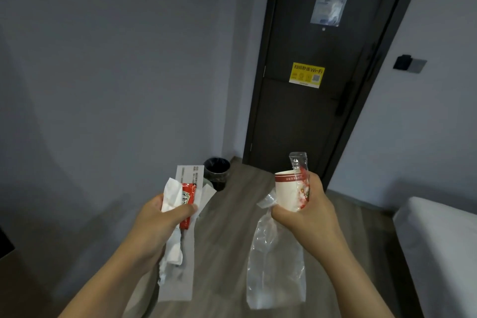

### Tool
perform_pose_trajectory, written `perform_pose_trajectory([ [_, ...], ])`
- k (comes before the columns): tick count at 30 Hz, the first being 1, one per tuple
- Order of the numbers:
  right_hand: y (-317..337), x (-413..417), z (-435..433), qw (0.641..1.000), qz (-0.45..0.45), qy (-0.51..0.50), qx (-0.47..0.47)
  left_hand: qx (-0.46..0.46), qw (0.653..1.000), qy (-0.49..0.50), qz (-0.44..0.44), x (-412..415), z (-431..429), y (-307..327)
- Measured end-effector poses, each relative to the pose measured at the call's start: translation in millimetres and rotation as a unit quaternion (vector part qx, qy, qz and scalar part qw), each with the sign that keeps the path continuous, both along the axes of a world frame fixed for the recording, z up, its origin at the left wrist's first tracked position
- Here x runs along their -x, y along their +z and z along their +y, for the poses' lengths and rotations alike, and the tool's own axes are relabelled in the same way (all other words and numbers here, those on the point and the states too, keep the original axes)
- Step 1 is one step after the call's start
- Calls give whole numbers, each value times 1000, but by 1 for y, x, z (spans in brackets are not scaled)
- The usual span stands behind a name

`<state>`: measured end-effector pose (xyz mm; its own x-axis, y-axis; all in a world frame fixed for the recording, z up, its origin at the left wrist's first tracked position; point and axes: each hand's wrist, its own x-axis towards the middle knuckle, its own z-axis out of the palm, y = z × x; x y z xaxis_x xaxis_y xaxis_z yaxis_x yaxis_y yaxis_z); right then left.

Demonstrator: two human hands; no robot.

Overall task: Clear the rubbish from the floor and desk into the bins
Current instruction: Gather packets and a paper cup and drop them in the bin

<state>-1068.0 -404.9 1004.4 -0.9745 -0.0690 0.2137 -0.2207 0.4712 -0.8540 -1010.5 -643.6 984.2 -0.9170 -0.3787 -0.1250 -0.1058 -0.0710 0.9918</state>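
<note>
Both my hands are holding rubbish above the grey wood-look floor (232, 230). My left hand (157, 217) is gripping a crumpled white tissue (171, 195), a red ketchup sachet (186, 196) and a long white paper sleeve (180, 279). My right hand (304, 212) is clutching a red-and-white paper cup (286, 190) and a clear plastic bag (275, 266), which is hanging down. Ahead, a round black-lined bin (218, 166) is standing against the wall.

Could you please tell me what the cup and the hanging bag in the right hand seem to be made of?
The cup looks like matt printed paper: opaque white wall, red band. The bag looks like thin, glossy clear plastic: the floor shows through and its creases catch light.
</note>
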Motion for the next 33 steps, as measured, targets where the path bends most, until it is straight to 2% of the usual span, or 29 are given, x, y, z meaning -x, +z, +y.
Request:
perform_pose_trajectory([
  [5, -16, 118, -17, 1000, -3, 13, 10, 25, 999, 44, -10, 112, -19, -11],
  [11, -11, 260, -32, 999, -2, 33, 32, 47, 998, 30, -5, 248, -40, -1],
  [18, -25, 388, -60, 999, -7, 31, 28, 64, 997, 47, -20, 375, -65, -13],
  [26, -54, 558, -110, 999, -32, 7, 7, 26, 999, -1, -45, 555, -126, -52],
  [33, -61, 697, -167, 997, -76, -12, -8, 23, 998, -25, -60, 718, -181, -49],
])
